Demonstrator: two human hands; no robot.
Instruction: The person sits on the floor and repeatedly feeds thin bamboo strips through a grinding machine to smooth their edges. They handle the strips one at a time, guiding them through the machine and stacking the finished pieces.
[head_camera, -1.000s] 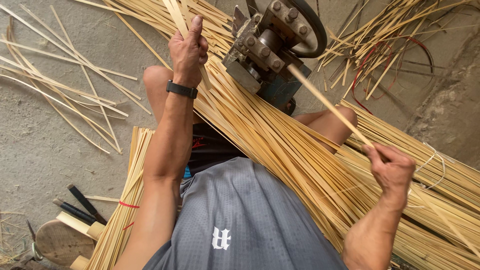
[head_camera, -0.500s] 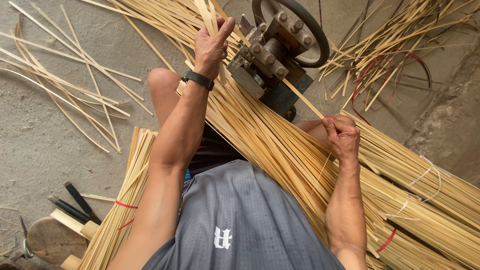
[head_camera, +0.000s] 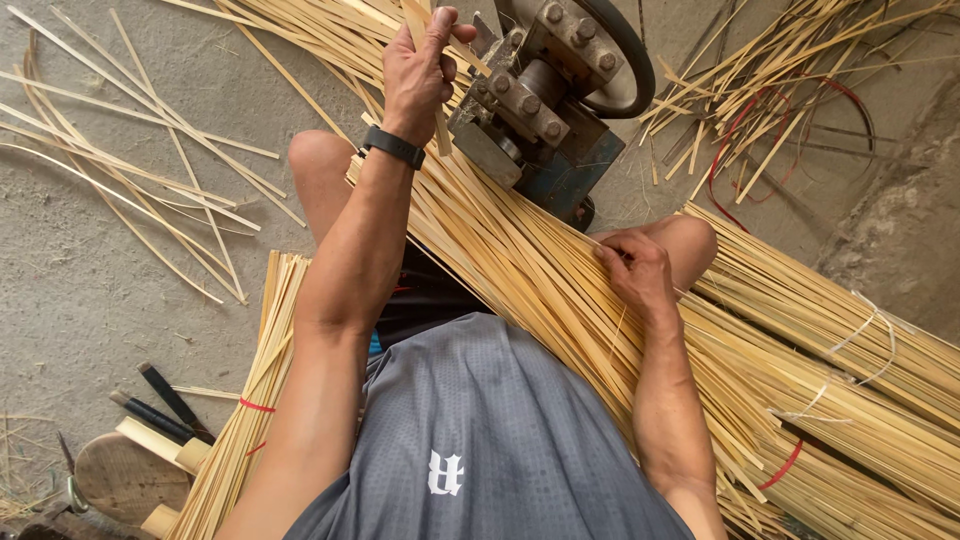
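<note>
Head view: person is sitting on the concrete floor (head_camera: 90, 250) behind a blue-based splitting machine (head_camera: 545, 95) with bolted steel blocks and a black wheel. Left hand (head_camera: 420, 70) is reaching up just left of the machine, fingers closed around a single bamboo strip (head_camera: 428, 60) that is standing nearly upright beside the steel blocks. Right hand (head_camera: 635, 268) is resting below the machine on the big sheaf of bamboo strips (head_camera: 520, 270) lying across the lap, fingertips curled narrow and pinching into the top layer; whether one strip is already separated I cannot tell. A black wristband (head_camera: 393, 147) is sitting on the left wrist. A tied bundle (head_camera: 250, 440) with red bands is lying well left of the machine, near some dark-handled tools (head_camera: 160, 405).

Judgement: doing this well means keeping the held strip straight and in line with the machine, fingers clear of the steel blocks, and lifting only one strip from the sheaf.
</note>
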